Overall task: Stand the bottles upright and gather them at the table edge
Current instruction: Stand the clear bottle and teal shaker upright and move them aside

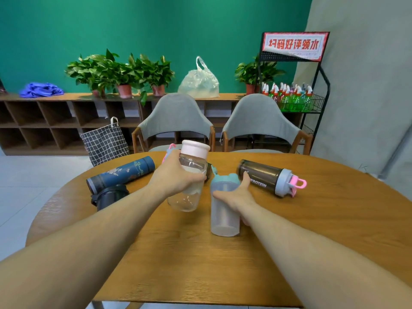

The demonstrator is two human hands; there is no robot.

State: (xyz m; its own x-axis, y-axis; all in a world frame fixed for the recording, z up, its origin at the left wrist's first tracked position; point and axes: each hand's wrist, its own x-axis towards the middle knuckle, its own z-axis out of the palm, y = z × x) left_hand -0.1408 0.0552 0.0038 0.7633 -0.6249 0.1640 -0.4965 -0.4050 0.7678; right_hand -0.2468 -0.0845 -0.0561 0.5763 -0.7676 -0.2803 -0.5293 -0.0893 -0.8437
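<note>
My left hand [176, 175] grips a clear bottle with a pale pink lid [189, 175], held nearly upright just above the wooden table [200, 264]. My right hand [238, 195] wraps a frosted bottle with a teal lid [224, 210] that stands upright on the table. A dark smoky shaker marked PROTEIN [267, 178] lies on its side to the right. A navy patterned flask [121, 172] lies on its side at the left, with a small black bottle [111, 196] in front of it. A pink piece [167, 152] shows behind my left hand.
Two grey chairs [176, 121] stand at the far side of the table. A checked bag [104, 141] sits on the floor at left. A black rack with green spray bottles [294, 97] stands at right. Plants and a plastic bag line the shelf behind.
</note>
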